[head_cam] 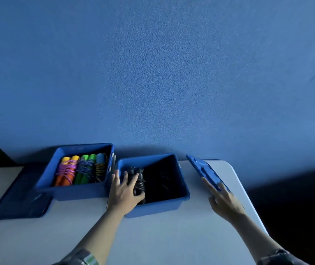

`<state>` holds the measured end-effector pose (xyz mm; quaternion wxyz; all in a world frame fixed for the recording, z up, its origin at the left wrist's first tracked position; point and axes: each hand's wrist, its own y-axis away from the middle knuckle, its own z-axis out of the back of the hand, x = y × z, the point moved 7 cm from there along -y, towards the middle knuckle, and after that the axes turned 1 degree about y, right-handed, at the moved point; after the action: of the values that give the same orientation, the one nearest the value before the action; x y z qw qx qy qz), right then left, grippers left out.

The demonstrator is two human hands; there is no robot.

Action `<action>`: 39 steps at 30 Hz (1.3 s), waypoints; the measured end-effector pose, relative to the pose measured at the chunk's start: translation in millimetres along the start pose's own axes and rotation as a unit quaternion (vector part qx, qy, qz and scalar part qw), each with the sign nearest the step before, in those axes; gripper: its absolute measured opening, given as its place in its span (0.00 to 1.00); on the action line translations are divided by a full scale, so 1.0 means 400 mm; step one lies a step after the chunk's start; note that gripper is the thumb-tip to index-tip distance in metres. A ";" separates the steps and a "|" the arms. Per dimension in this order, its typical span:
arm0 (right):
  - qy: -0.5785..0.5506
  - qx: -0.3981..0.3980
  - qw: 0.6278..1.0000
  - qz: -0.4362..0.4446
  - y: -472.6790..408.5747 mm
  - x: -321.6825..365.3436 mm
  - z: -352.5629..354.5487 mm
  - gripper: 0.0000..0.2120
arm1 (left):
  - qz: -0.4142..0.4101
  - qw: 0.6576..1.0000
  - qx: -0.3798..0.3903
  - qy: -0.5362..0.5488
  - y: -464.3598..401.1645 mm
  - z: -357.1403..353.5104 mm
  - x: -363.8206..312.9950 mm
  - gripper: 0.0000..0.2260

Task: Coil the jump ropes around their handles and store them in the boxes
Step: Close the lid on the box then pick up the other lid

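Reaching into the box [153, 204], the left hand [124, 190] is curling around a coiled black rope [140, 181]. The right hand [224, 202] is gripping a blue lid [204, 172], tilted beyond its fingertips.

The black jump rope [139, 180] is half hidden under the left hand [125, 192]; its handles are too dark to discern.

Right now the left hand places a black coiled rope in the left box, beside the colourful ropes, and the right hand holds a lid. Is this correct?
Not quite. In the head view the left hand places the black coiled rope in the right box, apart from the colourful ropes. The right hand does hold a lid.
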<state>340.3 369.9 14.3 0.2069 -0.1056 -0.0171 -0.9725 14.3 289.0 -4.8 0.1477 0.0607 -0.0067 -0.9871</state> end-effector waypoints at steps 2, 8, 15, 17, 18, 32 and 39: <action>-0.029 -0.021 0.999 0.014 -0.003 -0.018 0.006 0.43 | 0.023 0.997 -0.023 0.068 0.013 0.009 0.007 0.39; -0.067 -0.033 0.997 -0.027 -0.003 -0.043 0.077 0.44 | 0.087 0.975 -0.063 0.192 0.037 0.023 0.015 0.43; -0.196 -0.191 0.958 -0.085 -0.012 -0.037 0.237 0.32 | 0.083 0.980 -0.050 0.175 0.036 0.017 0.017 0.41; -0.220 -0.243 0.940 -0.093 -0.008 -0.017 0.281 0.30 | 0.074 0.982 -0.044 0.170 0.037 0.019 0.015 0.39; -0.240 -0.256 0.931 -0.102 0.000 -0.003 0.300 0.30 | 0.069 0.982 -0.042 0.170 0.038 0.019 0.016 0.37; -0.329 -0.337 0.880 -0.063 0.050 0.179 0.370 0.31 | -0.001 0.982 -0.058 0.181 0.058 0.028 0.045 0.30; -0.522 -0.253 0.812 -0.067 0.028 0.230 0.315 0.29 | 0.001 0.971 -0.076 0.225 0.061 0.015 0.062 0.27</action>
<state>287.6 332.5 157.0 0.0672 -0.6445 0.1174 -0.7525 -2.9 258.3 -0.9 0.1507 0.2696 0.1015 -0.9457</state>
